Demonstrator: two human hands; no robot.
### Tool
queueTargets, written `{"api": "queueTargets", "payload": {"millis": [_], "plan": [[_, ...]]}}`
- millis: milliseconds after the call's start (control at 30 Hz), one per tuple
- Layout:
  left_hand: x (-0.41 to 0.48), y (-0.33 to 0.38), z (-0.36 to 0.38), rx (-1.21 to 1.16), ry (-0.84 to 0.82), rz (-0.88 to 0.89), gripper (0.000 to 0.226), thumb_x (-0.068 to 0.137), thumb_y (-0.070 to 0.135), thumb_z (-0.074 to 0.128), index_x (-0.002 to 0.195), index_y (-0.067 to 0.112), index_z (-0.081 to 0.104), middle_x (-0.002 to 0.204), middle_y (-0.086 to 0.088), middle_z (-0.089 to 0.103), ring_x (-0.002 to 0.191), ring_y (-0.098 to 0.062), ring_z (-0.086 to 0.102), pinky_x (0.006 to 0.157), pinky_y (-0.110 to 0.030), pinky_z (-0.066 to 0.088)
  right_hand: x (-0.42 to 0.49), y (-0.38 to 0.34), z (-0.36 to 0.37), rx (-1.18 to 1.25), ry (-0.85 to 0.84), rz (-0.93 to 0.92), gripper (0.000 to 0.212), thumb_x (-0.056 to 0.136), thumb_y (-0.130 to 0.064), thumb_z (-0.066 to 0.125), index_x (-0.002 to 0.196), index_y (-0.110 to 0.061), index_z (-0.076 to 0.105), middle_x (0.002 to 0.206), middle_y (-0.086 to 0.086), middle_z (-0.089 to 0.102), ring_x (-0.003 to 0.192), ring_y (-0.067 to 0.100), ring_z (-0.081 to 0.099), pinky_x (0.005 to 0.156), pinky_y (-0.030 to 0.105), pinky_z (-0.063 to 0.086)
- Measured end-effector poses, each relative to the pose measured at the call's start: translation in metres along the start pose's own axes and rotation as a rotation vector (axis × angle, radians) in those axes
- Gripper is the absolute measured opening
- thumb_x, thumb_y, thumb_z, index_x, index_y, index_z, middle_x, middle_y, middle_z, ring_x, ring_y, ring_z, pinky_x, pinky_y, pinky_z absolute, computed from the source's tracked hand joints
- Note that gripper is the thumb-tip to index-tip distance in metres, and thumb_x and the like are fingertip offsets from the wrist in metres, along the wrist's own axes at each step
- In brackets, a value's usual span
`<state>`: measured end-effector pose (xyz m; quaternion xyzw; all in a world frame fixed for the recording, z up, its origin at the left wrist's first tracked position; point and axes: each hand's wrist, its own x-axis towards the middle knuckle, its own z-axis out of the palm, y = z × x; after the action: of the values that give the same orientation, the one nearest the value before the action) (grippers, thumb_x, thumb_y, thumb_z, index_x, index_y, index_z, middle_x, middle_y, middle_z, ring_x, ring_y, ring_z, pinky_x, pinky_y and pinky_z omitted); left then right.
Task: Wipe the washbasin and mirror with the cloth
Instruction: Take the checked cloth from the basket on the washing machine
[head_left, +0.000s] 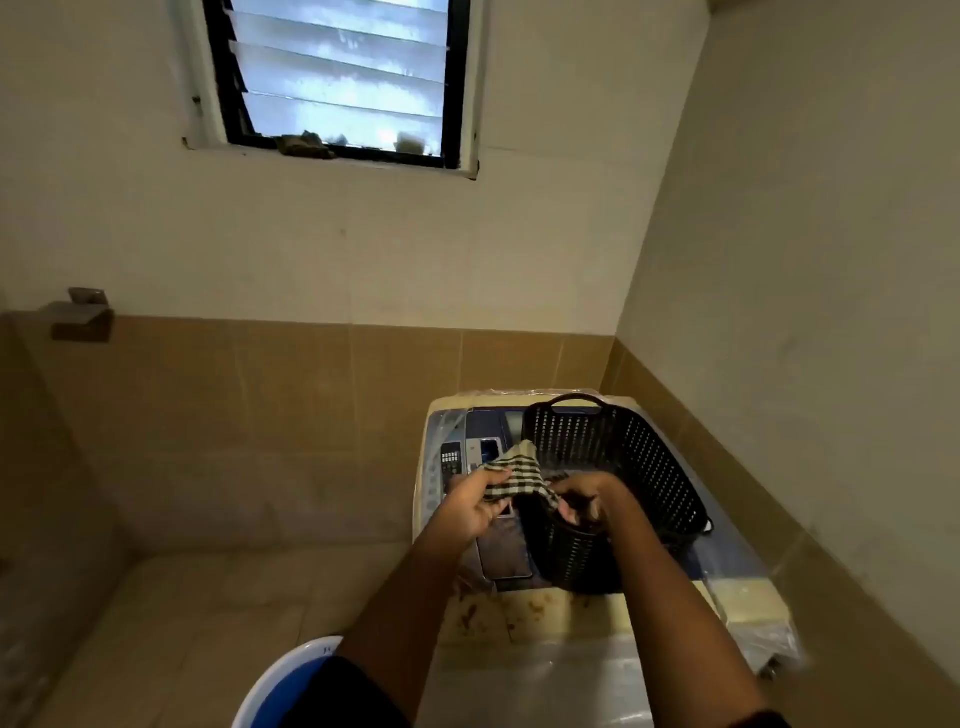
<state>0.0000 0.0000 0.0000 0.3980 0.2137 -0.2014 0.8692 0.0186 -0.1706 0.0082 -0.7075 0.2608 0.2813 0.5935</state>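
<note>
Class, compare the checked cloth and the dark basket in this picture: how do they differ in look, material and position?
The checked cloth is soft, pale with dark checks; the basket is rigid, dark and perforated. The cloth is held up between the left hand and right hand; the basket rests tilted on the washing machine. Both sit at the same spot, above the machine.

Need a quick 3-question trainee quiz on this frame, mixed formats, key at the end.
1. True or false: both the left hand and the right hand grip the checked cloth.
2. What does the dark basket stand on?
A. the floor
B. the washing machine
C. the window sill
3. Fill in: the washbasin and mirror are ____ in this view.

Key: 1 true; 2 B; 3 not visible.
</note>
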Motion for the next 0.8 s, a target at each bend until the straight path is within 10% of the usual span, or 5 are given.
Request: {"api": "queueTargets", "payload": {"millis": [133, 267, 367, 500, 800], "plan": [[-0.021, 0.015, 0.008, 0.067, -0.027, 0.148, 0.043, 0.084, -0.016, 0.053, 0.116, 0.011, 0.047, 0.107, -0.010, 0.062, 0.095, -0.025, 0.062, 0.091, -0.041, 0.048, -0.020, -0.013, -0.005, 0.095, -0.011, 0.007, 0.031, 0.096, -0.005, 0.048, 0.066, -0.003, 0.054, 0.036, 0.003, 0.051, 0.025, 0.005, 0.043, 0.026, 0.012, 0.036], [-0.047, 0.038, 0.008, 0.052, -0.074, 0.328, 0.070, 0.084, -0.018, 0.051, 0.138, 0.025, 0.036, 0.146, -0.013, 0.041, 0.125, -0.034, 0.052, 0.109, -0.055, 0.035, -0.062, -0.048, 0.012, 0.248, 0.136, -0.270, 0.023, 0.088, -0.007, 0.057, 0.065, -0.010, 0.054, 0.056, 0.001, 0.047, 0.046, 0.010, 0.040, 0.034, 0.019, 0.035], [-0.077, 0.059, -0.005, 0.024, -0.070, 0.475, 0.073, 0.084, -0.017, 0.052, 0.138, 0.030, 0.036, 0.153, -0.011, 0.031, 0.123, -0.034, 0.052, 0.085, -0.044, 0.052, -0.097, -0.073, 0.047, 0.430, 0.128, -0.519, 0.016, 0.087, -0.006, 0.051, 0.074, -0.012, 0.056, 0.061, 0.004, 0.055, 0.051, 0.014, 0.050, 0.046, 0.023, 0.039], [-0.137, 0.085, -0.057, -0.005, -0.004, 0.657, 0.066, 0.086, -0.017, 0.047, 0.139, 0.023, 0.043, 0.147, -0.014, 0.039, 0.122, -0.037, 0.053, 0.057, -0.026, 0.060, -0.132, -0.087, 0.130, 0.537, -0.081, -0.734, 0.023, 0.089, 0.003, 0.039, 0.103, -0.010, 0.051, 0.085, 0.007, 0.058, 0.073, 0.018, 0.056, 0.062, 0.031, 0.049], [-0.356, 0.077, -0.299, -0.032, 0.576, 0.902, 0.034, 0.085, -0.006, 0.060, 0.115, 0.009, 0.066, 0.101, -0.007, 0.069, 0.084, -0.017, 0.065, 0.054, -0.017, 0.057, -0.221, 0.000, 0.402, 0.387, -0.686, -0.603, 0.032, 0.092, 0.007, 0.028, 0.085, -0.014, 0.051, 0.085, 0.010, 0.058, 0.075, 0.020, 0.057, 0.049, 0.026, 0.056]]}}
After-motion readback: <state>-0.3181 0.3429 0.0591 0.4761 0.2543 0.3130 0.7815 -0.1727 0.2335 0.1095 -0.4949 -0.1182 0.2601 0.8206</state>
